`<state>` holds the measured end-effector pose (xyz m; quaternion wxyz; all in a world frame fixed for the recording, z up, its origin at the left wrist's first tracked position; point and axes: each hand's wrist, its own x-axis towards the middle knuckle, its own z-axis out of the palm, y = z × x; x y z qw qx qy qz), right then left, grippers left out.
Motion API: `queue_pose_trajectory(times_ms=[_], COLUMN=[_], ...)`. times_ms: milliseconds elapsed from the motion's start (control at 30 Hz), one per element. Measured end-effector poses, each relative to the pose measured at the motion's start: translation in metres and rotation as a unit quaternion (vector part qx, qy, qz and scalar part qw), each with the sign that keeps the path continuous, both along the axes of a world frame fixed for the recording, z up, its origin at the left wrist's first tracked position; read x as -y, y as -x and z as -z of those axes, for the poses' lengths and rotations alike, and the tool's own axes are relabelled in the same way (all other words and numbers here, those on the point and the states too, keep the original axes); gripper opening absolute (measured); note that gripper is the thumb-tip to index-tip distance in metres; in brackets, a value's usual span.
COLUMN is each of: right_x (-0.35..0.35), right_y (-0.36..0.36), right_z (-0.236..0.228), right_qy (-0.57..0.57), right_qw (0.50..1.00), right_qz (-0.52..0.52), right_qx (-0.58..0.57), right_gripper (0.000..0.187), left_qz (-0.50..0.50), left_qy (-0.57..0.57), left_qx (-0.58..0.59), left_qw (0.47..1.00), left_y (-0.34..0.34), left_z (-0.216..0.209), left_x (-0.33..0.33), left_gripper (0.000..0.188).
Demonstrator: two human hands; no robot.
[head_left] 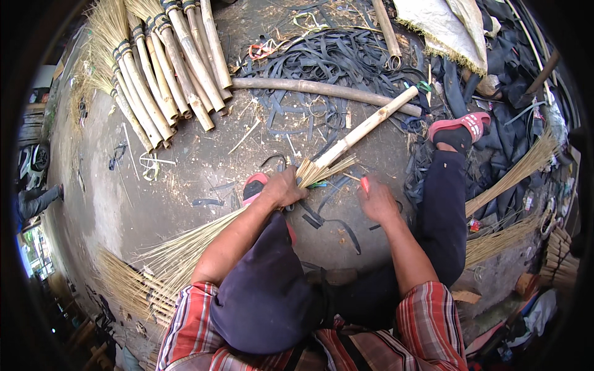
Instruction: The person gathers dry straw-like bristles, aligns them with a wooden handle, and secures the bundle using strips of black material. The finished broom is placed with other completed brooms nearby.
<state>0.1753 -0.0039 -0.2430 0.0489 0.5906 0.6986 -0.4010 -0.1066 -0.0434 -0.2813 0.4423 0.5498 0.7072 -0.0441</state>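
Observation:
My left hand (284, 187) is closed around a bundle of straw-coloured stalks (306, 173), which fans out again behind my left forearm. A pale bamboo pole (365, 127) runs from the stalk ends toward the upper right, its near end in among them. Just right of the bundle, my right hand (378, 201) is closed on a small tool with a red handle (364, 184). A thin tip points from it toward the stalks; its exact kind is unclear. Strips of black rubber (314, 216) lie below and between my hands.
Finished brooms with bamboo handles (176, 74) lie together at the upper left. A heap of black rubber strips (334, 59) and a long bent pole (309, 86) lie ahead. Loose stalk bundles (516, 170) rest at the right, beyond my sandalled foot (459, 131). A white sack (442, 28) lies at the upper right.

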Motion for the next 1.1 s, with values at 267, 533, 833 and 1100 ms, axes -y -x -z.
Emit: queue_pose_trajectory(times_ms=[267, 533, 833, 1100], right_x=[0.007, 0.011, 0.030, 0.021], right_y=[0.003, -0.002, 0.016, 0.011], right_z=[0.012, 0.004, 0.017, 0.018], right_qy=[0.039, 0.046, 0.039, 0.033], right_qw=[0.997, 0.997, 0.998, 0.999], right_qz=[0.071, -0.045, -0.044, -0.040], right_qx=[0.013, 0.031, 0.002, 0.008], right_gripper=[0.041, 0.039, 0.036, 0.037], left_qz=[0.023, 0.036, 0.006, 0.042], left_qy=[0.013, 0.036, 0.005, 0.047], left_qx=[-0.071, 0.042, -0.043, 0.082], left_qw=[0.997, 0.998, 0.999, 0.995], left_y=[-0.008, 0.000, -0.009, 0.003], left_z=[-0.008, 0.005, -0.016, -0.004], left_x=[0.000, -0.005, 0.006, -0.012], left_gripper=[0.064, 0.067, 0.070, 0.072])
